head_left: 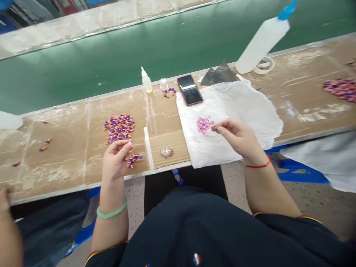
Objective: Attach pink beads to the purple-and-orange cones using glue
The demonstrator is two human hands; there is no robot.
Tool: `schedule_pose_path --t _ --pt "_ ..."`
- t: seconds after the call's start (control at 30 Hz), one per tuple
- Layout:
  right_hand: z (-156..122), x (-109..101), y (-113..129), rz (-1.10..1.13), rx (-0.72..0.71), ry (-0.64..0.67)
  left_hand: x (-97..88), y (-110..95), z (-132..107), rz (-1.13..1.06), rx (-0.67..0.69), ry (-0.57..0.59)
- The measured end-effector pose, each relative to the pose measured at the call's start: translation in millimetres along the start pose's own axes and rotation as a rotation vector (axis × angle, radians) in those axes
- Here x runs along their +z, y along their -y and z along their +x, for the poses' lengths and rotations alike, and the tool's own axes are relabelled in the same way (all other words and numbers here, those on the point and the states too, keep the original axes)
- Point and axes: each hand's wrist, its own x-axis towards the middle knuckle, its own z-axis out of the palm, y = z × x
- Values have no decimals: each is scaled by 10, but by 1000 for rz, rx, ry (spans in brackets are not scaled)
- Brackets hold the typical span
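Observation:
My left hand [118, 157] is closed in a pinch at the near edge of a pile of small purple and orange pieces [120, 125]. Something tiny shows at its fingertips, too small to name. A few more such pieces [135, 160] lie just right of that hand. Over a white cloth [236, 100], my right hand [236, 137] pinches thumb and forefinger together at the right edge of a heap of tiny pink pieces [204, 125]. What its fingertips hold, if anything, cannot be made out. Between my hands, a clear shiny blob [166, 151] sits on cardboard.
A phone [190, 90] lies on the cloth's far corner. Behind stand a small dropper bottle [147, 81] and a large white bottle [263, 44] with a blue tip, beside a tape roll [264, 65]. Another person's hand [3, 202] is at far left. More pieces [341, 90] lie right.

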Motion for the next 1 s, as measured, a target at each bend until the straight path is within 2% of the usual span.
schedule_pose_path --t 0.1,0.2,0.27,0.43,0.77,0.87,1.0 --pt "63 -24 -185 -235 -154 -41 103 9 -124 -14 -42 119" --pt "101 3 -338 -378 -233 21 178 38 -246 -16 -82 261" --pt "113 43 -404 -425 -244 64 214 69 -313 -9 -97 314" --pt "133 131 -459 -459 -226 132 266 131 -408 51 -134 324" --pt "162 226 -430 -479 -277 153 340 208 -511 89 -151 346" --pt "83 223 -329 -360 -254 135 437 241 -580 103 -134 388" --pt "-117 303 27 24 -247 149 701 241 -693 94 -123 533"
